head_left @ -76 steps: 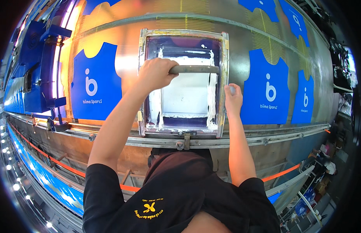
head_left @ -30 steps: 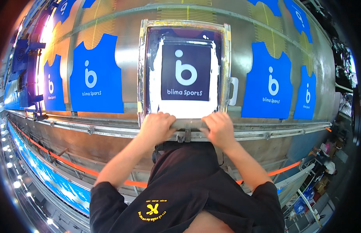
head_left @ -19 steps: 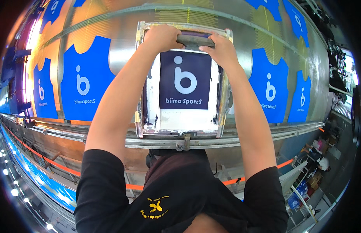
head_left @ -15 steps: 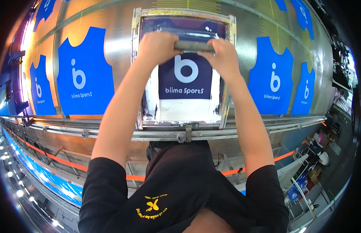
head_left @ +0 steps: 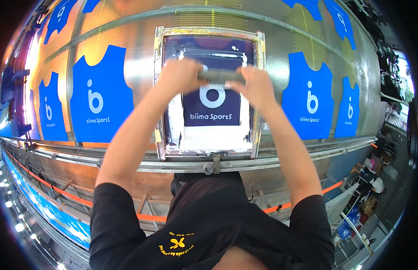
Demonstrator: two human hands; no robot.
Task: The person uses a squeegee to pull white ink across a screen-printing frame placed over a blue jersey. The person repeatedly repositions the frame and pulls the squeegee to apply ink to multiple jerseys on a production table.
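Note:
My left hand (head_left: 181, 77) and my right hand (head_left: 255, 85) are closed round the two ends of a squeegee (head_left: 221, 75), whose grey bar shows between them. The squeegee is over the upper part of a screen-printing frame (head_left: 158, 50) with light, stained edges. On the dark mesh (head_left: 189, 110) a round white logo shows with lettering under it. White ink (head_left: 209, 137) lies in a thick band along the near side, with smears at both sides. My hands hide the squeegee's ends, and its blade cannot be made out. Slight motion blur covers both hands.
Printed blue fabric pieces, shaped like vest panels, lie left (head_left: 103, 76) and right (head_left: 308, 81) of the frame on a long metal table (head_left: 141, 58). Others lie farther out and at the far side. A metal rail (head_left: 272, 161) with a clamp (head_left: 212, 168) runs along the near edge.
Both hands have drawn the squeegee a little toward me over the mesh, so it is closer to the round logo. The whole scene sits slightly lower in the picture.

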